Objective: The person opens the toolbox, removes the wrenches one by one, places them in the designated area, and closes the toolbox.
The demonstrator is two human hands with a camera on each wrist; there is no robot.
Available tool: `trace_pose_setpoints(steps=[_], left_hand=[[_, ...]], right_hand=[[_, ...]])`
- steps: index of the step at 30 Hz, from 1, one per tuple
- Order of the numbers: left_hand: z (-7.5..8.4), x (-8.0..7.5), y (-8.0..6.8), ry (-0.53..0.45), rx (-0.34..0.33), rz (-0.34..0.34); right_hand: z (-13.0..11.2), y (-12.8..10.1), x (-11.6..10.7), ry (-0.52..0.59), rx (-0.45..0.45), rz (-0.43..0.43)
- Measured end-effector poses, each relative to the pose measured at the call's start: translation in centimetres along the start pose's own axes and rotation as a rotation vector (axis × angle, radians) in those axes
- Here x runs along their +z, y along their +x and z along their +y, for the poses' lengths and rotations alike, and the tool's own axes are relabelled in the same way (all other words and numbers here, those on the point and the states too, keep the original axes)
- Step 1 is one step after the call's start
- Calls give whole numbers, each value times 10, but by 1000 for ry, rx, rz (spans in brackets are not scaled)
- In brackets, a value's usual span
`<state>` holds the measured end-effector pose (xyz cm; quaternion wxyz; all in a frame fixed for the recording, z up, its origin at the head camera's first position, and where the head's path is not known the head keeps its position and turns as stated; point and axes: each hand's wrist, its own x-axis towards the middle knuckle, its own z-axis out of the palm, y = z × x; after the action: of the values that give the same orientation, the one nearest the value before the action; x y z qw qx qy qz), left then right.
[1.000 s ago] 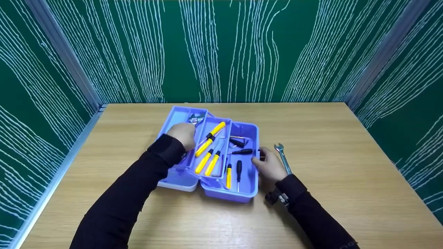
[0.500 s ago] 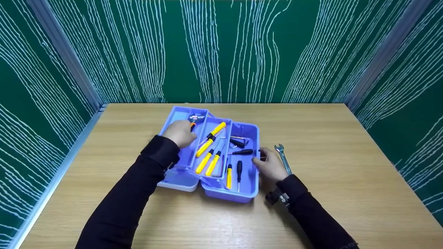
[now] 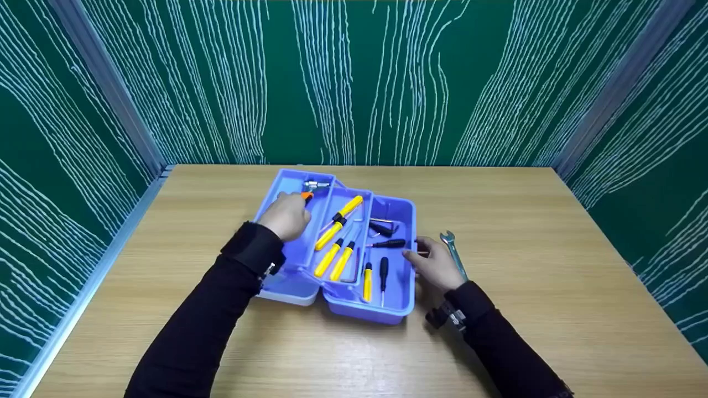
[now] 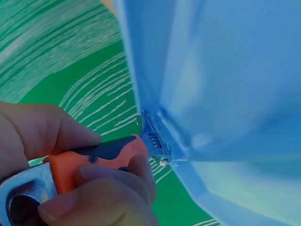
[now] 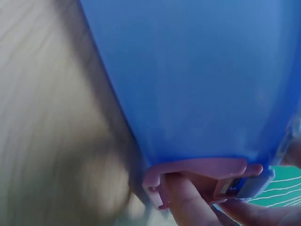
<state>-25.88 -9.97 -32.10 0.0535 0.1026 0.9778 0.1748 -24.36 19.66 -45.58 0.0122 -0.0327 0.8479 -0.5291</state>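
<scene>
In the head view a purple-blue toolbox (image 3: pixel 369 318) stands unfolded, its trays fanned out to the left. My left hand (image 3: pixel 286 216) is over the leftmost tray and grips the orange-and-black handle of an adjustable wrench (image 4: pixel 110 153). The wrench's silver head points away from me, inside that tray's far end. My right hand (image 3: pixel 437 265) holds the toolbox at its right side, thumb at the rim. In the right wrist view a finger sits inside the pink latch (image 5: pixel 202 165) on the box's outer wall.
Several yellow-handled screwdrivers (image 3: pixel 327 258) lie in the middle tray. Black-handled screwdrivers (image 3: pixel 384 268) and another yellow one (image 3: pixel 368 283) are in the deep compartment. An open-end wrench (image 3: pixel 453 254) lies on the wooden table (image 3: pixel 553 287), right beside my right hand. Green walls with white lines enclose the table.
My left hand has shifted slightly left and back within the tray, and the orange part of the wrench handle has come into sight. The right hand has stayed at the toolbox's side.
</scene>
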Motion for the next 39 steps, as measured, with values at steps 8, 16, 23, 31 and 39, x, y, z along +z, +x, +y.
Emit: trace_pose_setpoints(steps=[8,16,23,31,39], left_hand=[[11,7,-15,-169,34,179],[37,49,-33,-305,267,353],[57,83,-50,-162,419,457],[72,123,-53,113,447,757],[81,140,-53,260,378,798]], right_hand=[[-20,0,-9,88,10,67],[-56,-8,-6,178,-59,59],[-74,-15,10,305,-38,-94],[-75,-20,31,442,-16,-115],[-78,-22,43,485,-11,7]])
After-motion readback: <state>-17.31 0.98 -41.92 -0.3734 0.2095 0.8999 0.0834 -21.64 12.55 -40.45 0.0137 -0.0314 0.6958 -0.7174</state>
